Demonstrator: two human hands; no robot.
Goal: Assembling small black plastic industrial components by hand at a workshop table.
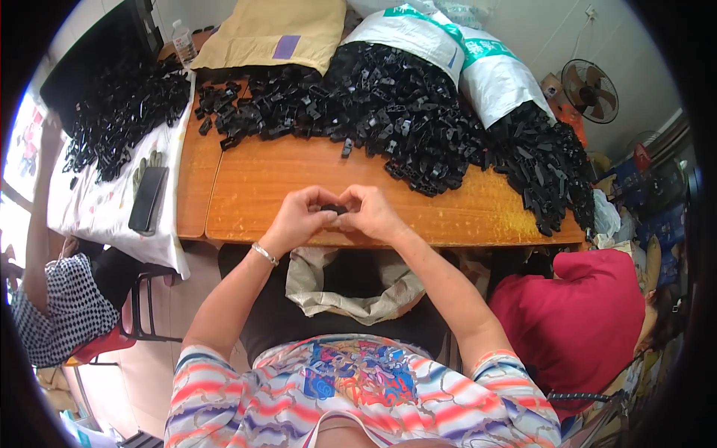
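My left hand [299, 218] and my right hand [371, 213] meet at the near edge of the wooden table [314, 194]. Both pinch a small black plastic part [334, 209] between their fingertips; most of the part is hidden by the fingers. A thin bracelet circles my left wrist. A large heap of the same black plastic parts [388, 112] lies across the far half of the table, spilling from white sacks [448, 45]. Under my hands, an open beige bag [351, 287] sits on my lap.
A person in red [575, 321] sits at my right, a person in a dotted top [52, 306] at my left. The left table holds more black parts [119, 112], a dark phone [147, 198] and a glove. A brown envelope, a water bottle and a fan [590, 89] stand behind.
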